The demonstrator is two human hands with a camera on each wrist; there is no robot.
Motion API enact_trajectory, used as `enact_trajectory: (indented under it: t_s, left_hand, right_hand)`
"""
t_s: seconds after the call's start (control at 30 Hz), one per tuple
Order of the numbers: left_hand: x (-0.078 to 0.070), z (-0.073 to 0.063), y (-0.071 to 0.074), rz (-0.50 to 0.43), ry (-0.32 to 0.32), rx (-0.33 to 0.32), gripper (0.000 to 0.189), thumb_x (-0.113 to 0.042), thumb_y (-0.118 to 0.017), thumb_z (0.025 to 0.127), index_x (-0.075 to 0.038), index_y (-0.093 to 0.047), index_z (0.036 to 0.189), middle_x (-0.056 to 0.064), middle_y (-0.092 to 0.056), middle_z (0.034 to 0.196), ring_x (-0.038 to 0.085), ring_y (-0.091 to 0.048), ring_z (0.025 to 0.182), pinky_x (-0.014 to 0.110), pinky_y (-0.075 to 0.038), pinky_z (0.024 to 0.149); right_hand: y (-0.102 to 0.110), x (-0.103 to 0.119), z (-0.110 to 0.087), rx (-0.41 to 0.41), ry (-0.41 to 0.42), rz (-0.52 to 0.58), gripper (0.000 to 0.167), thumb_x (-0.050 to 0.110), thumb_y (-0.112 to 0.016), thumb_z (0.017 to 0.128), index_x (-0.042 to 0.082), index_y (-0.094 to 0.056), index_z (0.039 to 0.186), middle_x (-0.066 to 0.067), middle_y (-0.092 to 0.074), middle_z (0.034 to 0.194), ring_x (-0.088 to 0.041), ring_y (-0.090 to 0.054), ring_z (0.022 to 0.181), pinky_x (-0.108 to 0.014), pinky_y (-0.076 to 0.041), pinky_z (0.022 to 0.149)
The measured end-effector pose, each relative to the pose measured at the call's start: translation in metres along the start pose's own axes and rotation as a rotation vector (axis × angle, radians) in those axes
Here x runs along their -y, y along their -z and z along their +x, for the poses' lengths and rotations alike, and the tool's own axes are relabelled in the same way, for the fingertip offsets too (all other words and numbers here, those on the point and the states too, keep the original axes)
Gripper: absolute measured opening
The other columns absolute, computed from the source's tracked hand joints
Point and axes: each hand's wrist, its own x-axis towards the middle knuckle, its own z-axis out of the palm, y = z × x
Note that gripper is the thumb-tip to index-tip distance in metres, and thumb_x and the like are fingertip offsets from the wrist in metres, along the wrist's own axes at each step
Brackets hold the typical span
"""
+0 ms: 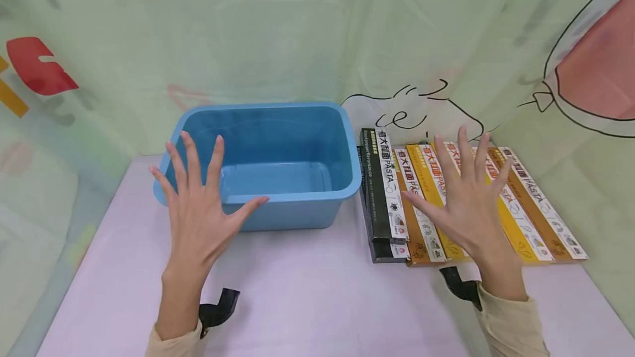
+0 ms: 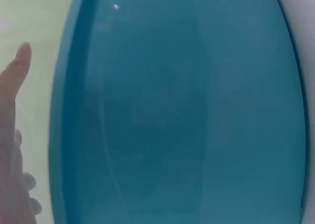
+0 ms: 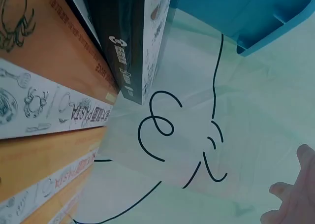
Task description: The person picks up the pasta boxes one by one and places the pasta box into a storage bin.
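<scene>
Head view shows pasta boxes [image 1: 420, 178] beside tub [image 1: 290, 214]

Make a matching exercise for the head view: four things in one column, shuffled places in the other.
1. blue rectangular plastic tub
2. upper black cardboard pasta box
3. pale lilac tabletop
4. printed red balloon

A. under the tub
B. on the backdrop, upper right
C. stacked on another black box
D. left of all pasta boxes

Pairs: 1-D, 2-C, 3-A, 4-B

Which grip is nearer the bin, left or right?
Left. The left grip hovers by the bin, at its near rim; the right grip is off to its right, by the boxes.
</scene>
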Motion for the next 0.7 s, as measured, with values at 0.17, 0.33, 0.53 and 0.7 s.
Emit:
enact_trajectory:
  t_s: [0.17, 0.33, 0.53, 0.7]
  left_hand:
    - [-0.017, -0.013, 0.005, -0.140, 0.012, -0.123, 0.099, -0.086, -0.039, 0.093, -0.023, -0.023, 0.168, 0.020, -0.006, 0.174, 0.046, 0.000, 0.159, 0.072, 0.002, 0.126]
    - [-0.037, -0.035, 0.008, -0.324, 0.151, -0.297, 0.082, -0.060, -0.060, 0.100, -0.011, -0.037, 0.163, 0.028, -0.039, 0.156, 0.039, -0.035, 0.147, 0.060, -0.044, 0.113]
    - [-0.040, -0.053, 0.006, -0.490, 0.402, -0.352, 0.076, -0.021, -0.069, 0.101, -0.014, -0.030, 0.166, 0.022, -0.048, 0.107, 0.015, -0.049, 0.100, 0.015, -0.049, 0.083]
    - [-0.035, -0.057, -0.005, -0.716, 0.556, -0.212, 0.083, -0.027, -0.065, 0.105, -0.026, -0.011, 0.169, 0.013, -0.056, 0.116, 0.013, -0.060, 0.101, 0.017, -0.052, 0.084]
  right_hand:
    - [-0.006, 0.005, -0.006, -0.045, -0.019, 0.065, 0.111, 0.095, -0.033, 0.085, 0.025, -0.018, 0.169, -0.009, 0.000, 0.176, -0.040, 0.015, 0.159, -0.077, 0.019, 0.117]
    - [-0.017, 0.019, -0.018, -0.157, -0.046, 0.241, 0.104, 0.084, -0.046, 0.091, 0.019, -0.021, 0.168, -0.009, -0.004, 0.176, -0.039, 0.011, 0.160, -0.074, 0.018, 0.120]
    - [-0.034, 0.041, -0.042, -0.150, -0.077, 0.465, 0.100, 0.037, -0.077, 0.088, 0.015, -0.021, 0.168, -0.006, -0.007, 0.176, -0.036, 0.004, 0.161, -0.068, 0.008, 0.126]
    - [-0.052, 0.051, -0.055, -0.078, -0.196, 0.581, 0.108, 0.014, -0.085, 0.080, 0.017, -0.022, 0.168, -0.009, -0.012, 0.175, -0.037, -0.007, 0.160, -0.076, -0.007, 0.124]
